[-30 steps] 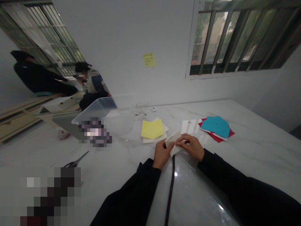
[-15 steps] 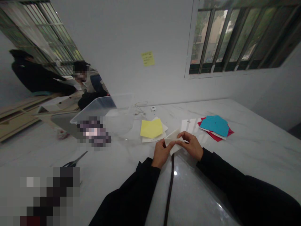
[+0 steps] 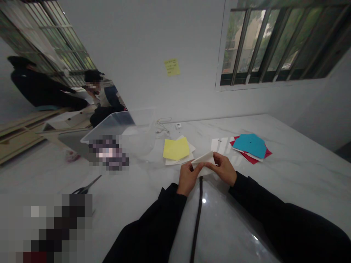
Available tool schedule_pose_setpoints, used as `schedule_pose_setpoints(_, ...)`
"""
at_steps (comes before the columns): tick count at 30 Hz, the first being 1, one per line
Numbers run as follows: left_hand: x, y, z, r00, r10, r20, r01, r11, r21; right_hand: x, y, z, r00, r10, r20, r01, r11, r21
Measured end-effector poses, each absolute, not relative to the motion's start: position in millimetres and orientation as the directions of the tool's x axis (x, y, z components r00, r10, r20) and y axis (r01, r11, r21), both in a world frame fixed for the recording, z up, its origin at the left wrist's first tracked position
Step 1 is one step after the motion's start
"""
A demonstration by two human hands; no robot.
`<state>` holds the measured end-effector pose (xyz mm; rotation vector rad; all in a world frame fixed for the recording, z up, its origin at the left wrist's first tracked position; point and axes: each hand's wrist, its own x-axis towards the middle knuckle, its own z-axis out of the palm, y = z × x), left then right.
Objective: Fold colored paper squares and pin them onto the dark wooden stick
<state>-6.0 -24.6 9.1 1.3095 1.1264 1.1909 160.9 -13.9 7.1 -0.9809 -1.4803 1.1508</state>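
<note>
Left grip (image 3: 187,178), right grip (image 3: 225,170): folded paper (image 3: 204,159)

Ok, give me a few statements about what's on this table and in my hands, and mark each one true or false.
1. The left hand and the right hand both grip the white folded paper sheet. True.
2. The yellow paper lies on top of the blue paper. False: the yellow square paper sheet rests on white sheets, well apart from the blue paper sheet, which lies on red paper.
3. The dark-handled scissors lie on the white marble table, left of both hands. True.
4. A sticky note is stuck to the window. False: the yellow sticky note is on the wall.
</note>
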Motion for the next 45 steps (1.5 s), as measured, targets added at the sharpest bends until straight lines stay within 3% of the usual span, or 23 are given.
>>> schedule_pose_setpoints(15,-6.0,-28.2,21.4,0.026,0.989,0.145,0.179,-0.147,0.973,160.4,-14.0,6.1,-0.183,0.963,0.199,0.052,0.211,-0.976)
schedule_pose_setpoints(45,-6.1,-27.2,19.0,0.021,0.986,0.165,0.241,-0.165,0.956,161.1,-13.0,6.0,-0.171,0.966,0.194,0.098,0.213,-0.972)
